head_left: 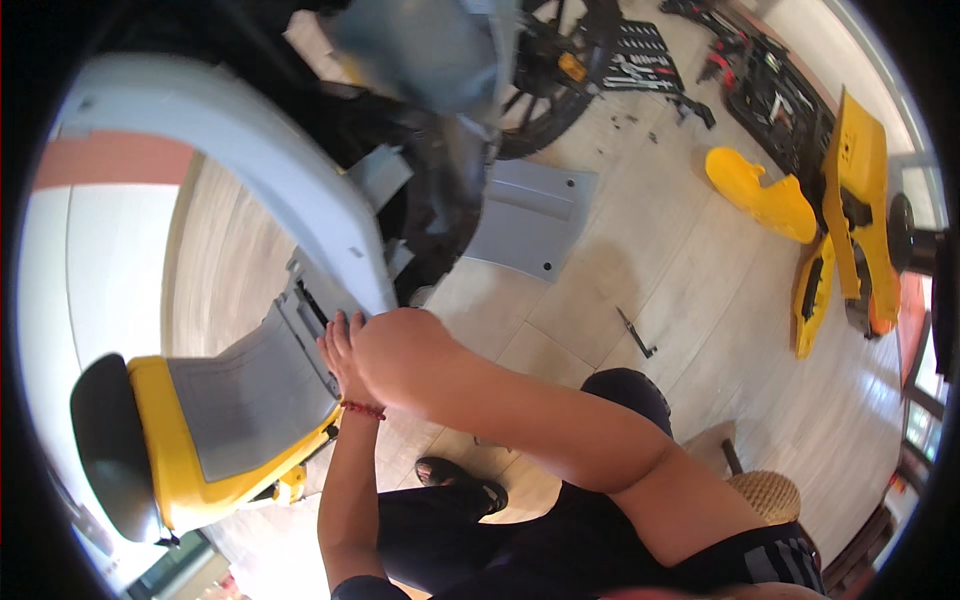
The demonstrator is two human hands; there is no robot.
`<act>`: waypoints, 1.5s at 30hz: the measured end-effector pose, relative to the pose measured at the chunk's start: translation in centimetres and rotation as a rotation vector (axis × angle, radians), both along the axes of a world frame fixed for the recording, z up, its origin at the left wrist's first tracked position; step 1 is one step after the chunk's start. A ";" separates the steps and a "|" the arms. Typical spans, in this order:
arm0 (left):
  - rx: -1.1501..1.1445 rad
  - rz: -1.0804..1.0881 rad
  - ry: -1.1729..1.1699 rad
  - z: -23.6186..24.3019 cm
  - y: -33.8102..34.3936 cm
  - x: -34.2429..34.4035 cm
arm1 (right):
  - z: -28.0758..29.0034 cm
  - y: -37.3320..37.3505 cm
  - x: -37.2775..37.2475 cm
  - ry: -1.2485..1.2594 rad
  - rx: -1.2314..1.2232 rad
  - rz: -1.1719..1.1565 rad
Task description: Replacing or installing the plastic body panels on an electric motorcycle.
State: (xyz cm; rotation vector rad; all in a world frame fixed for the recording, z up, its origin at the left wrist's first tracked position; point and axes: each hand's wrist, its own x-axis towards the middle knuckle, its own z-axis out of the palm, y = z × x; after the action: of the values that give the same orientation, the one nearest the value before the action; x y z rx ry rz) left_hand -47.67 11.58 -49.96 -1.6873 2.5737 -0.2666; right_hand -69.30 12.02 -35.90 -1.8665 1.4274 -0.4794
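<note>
My left hand [345, 355], a red bead bracelet at its wrist, lies with fingers stretched on the edge of a grey plastic panel [230, 400] with yellow bodywork [220, 500] and a black seat-like piece [110, 440] at its left end. My right hand [395, 345] is closed beside it, just below the lower end of a curved light grey fairing [315, 200]; what its fingers hold is hidden. Above both hands stands a partly stripped scooter with a black spoked wheel [530, 125] and a dark, blurred inner body [440, 180].
A flat grey panel [515, 215] lies on the tiled floor, with a slim tool [635, 330] below it. Toolkits [640, 65], black parts [770, 110] and yellow panels [760, 195] [850, 200] lie to the right. A woven stool [765, 495] is behind my right elbow.
</note>
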 end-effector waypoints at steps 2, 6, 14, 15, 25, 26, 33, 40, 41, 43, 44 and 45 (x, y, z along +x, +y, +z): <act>0.021 -0.018 0.056 1.5 0.5 -0.9 | -0.5 0.0 -0.4 -0.033 -0.033 0.106; 0.054 0.007 0.127 3.6 0.8 -2.0 | -1.2 -0.7 0.4 0.023 0.113 0.189; 0.139 0.064 0.205 5.2 0.8 -1.9 | -1.9 -1.4 2.2 0.192 0.145 0.197; 0.144 0.058 0.205 5.4 0.8 -1.9 | -1.8 -1.4 2.3 0.219 0.180 0.177; 0.244 0.082 0.160 5.2 0.7 -1.4 | -1.6 -1.3 4.1 0.248 0.171 0.218; 0.211 0.036 0.199 4.9 0.5 -1.6 | -2.0 -1.2 4.0 0.266 0.221 0.199; -0.051 -0.078 0.148 2.6 0.5 -1.1 | -7.6 1.7 9.2 0.208 -0.115 0.013; -0.167 -0.019 0.145 0.9 1.1 -1.1 | -14.5 -0.6 21.8 1.350 -0.037 -0.293; -0.171 -0.021 0.137 0.9 1.1 -1.2 | -14.9 -0.8 22.2 0.972 0.118 -0.500; -0.181 -0.012 0.130 1.0 1.1 -1.2 | -15.2 -0.7 22.1 0.638 0.048 -0.702; -0.185 -0.012 0.126 1.0 1.1 -1.2 | -15.3 -0.6 21.6 0.730 0.033 -0.618; -0.189 -0.007 0.124 1.0 1.1 -1.2 | -15.2 -0.4 21.2 0.701 -0.062 -0.568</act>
State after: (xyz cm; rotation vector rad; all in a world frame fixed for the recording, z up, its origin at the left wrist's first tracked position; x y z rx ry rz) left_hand -48.89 12.72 -48.97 -1.8106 2.7204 -0.4321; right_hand -48.12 11.64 -51.06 -1.7313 2.4580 -0.1154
